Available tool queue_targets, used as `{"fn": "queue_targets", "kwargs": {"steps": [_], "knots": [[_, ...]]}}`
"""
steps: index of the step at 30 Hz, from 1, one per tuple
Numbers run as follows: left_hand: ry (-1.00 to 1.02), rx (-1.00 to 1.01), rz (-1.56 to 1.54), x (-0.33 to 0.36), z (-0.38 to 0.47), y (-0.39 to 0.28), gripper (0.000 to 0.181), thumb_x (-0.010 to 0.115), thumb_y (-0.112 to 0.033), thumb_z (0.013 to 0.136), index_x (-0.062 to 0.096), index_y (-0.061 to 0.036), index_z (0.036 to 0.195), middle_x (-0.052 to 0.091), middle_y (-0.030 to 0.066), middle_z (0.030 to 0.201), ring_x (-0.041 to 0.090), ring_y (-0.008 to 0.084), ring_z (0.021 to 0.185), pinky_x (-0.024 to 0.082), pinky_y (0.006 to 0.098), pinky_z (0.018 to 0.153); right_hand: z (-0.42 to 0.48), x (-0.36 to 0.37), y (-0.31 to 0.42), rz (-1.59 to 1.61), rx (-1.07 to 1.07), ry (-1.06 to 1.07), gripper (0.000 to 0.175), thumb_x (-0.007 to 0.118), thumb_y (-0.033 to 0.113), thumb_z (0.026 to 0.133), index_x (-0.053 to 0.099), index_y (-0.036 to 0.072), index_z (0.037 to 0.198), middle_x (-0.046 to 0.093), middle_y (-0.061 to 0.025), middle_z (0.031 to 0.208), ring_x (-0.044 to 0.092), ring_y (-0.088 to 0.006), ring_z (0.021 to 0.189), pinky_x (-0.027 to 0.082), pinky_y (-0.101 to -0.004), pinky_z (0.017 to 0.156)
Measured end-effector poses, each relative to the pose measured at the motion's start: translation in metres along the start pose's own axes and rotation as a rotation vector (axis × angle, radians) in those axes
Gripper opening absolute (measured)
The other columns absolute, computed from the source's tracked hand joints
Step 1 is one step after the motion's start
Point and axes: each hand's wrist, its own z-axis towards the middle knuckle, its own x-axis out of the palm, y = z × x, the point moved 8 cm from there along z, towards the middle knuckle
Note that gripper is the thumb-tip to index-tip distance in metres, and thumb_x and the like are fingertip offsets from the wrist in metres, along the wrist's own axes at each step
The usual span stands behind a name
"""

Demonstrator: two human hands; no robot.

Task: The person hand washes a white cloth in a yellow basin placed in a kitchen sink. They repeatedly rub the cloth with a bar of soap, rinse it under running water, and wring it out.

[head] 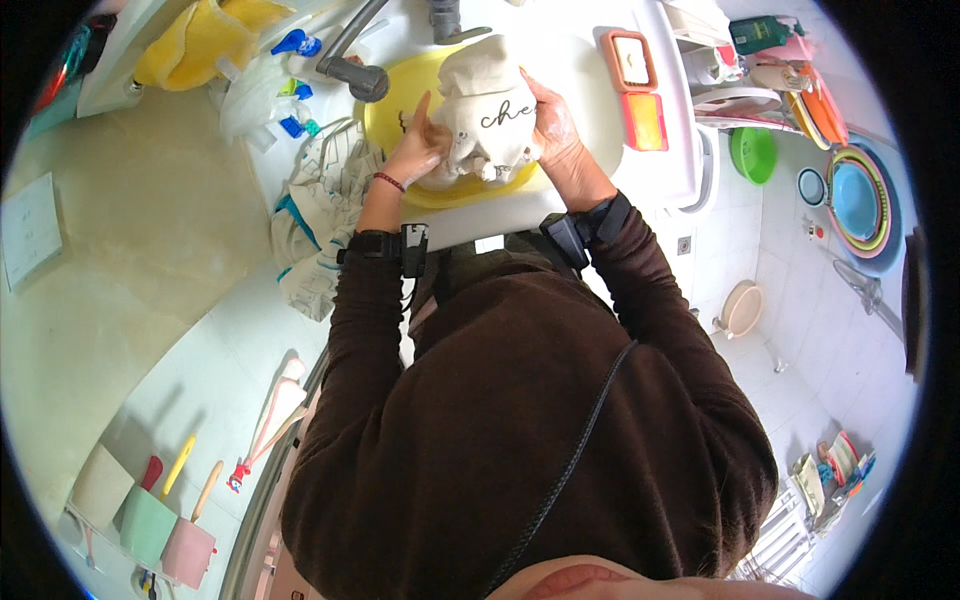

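A bunched white cloth [486, 79] with dark script lettering is held up over a yellow plastic basin [380, 88] in the washbasin. My left hand [420, 152] grips its left edge, the index finger pointing away from me. On the other side, my right hand [553, 124] holds the cloth between thumb and fingers, with whitish suds on the skin. Much of the basin's inside is hidden beneath the cloth. A dark faucet head [367, 84] hangs at the basin's far left rim.
Patterned white fabric [322, 225] drapes over the counter edge to the left. A soap dish [628, 60] and an orange-pink soap box [645, 121] sit on the sink's right rim. Further left lie a clear plastic bag [251, 101] and a yellow towel [196, 45]. Nested basins [855, 201] hang at right.
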Motion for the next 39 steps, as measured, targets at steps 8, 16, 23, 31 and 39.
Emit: {"fn": "queue_targets", "kwargs": {"steps": [8, 16, 23, 31, 39], "knots": [[-0.15, -0.322, -0.23, -0.02, -0.016, 0.015, 0.04, 0.062, -0.024, 0.082, 0.055, 0.0048, 0.109, 0.061, 0.0139, 0.105, 0.056, 0.018, 0.096, 0.043, 0.0299, 0.084, -0.015, -0.031, 0.071, -1.184, -0.265, -0.258, 0.075, 0.073, 0.021, 0.074, 0.034, 0.006, 0.136, 0.051, -0.0157, 0.123, 0.054, -0.0288, 0.108, 0.042, -0.0411, 0.096], [-0.278, -0.088, -1.252, -0.007, -0.02, 0.0, 0.042, 0.038, -0.031, 0.096, 0.045, 0.0018, 0.121, 0.051, 0.0167, 0.122, 0.048, 0.0293, 0.115, 0.037, 0.0436, 0.1, -0.011, -0.032, 0.041, -1.934, -0.279, -0.257, 0.037, 0.074, 0.017, 0.068, 0.061, 0.004, 0.101, 0.042, -0.0189, 0.125, 0.039, -0.0348, 0.12, 0.04, -0.0412, 0.097], [-0.14, -0.203, -1.245, 0.048, 0.007, 0.014, 0.049, 0.044, -0.046, 0.092, 0.045, -0.0046, 0.118, 0.055, 0.0112, 0.112, 0.054, 0.0226, 0.104, 0.046, 0.0387, 0.087, -0.005, 0.01, -0.064, -2.524, -0.549, 0.131, 0.015, 0.064, 0.023, 0.078, 0.059, 0.01, 0.083, 0.05, -0.0213, 0.119, 0.043, -0.0392, 0.116, 0.04, -0.0481, 0.09], [-0.269, -0.368, -1.072, 0.045, 0.016, 0.016, 0.072, 0.027, -0.065, 0.088, 0.045, -0.0044, 0.122, 0.055, 0.0116, 0.111, 0.056, 0.024, 0.099, 0.047, 0.0372, 0.086, -0.007, 0.018, -0.033, -2.377, -0.998, -0.535, 0.035, 0.052, 0.035, 0.085, 0.061, 0.003, 0.074, 0.053, -0.0184, 0.06, 0.053, -0.0356, 0.065, 0.045, -0.0467, 0.06], [-0.145, -0.149, -1.072, 0.057, 0.013, 0.017, 0.042, 0.031, -0.036, 0.096, 0.054, -0.0042, 0.111, 0.053, 0.009, 0.117, 0.049, 0.0233, 0.107, 0.039, 0.0368, 0.094, 0.003, -0.002, -0.024, -2.338, -0.603, -0.75, 0.044, 0.043, 0.034, 0.087, 0.063, 0.003, 0.064, 0.061, -0.0207, 0.065, 0.06, -0.0382, 0.068, 0.049, -0.0472, 0.07]]}}
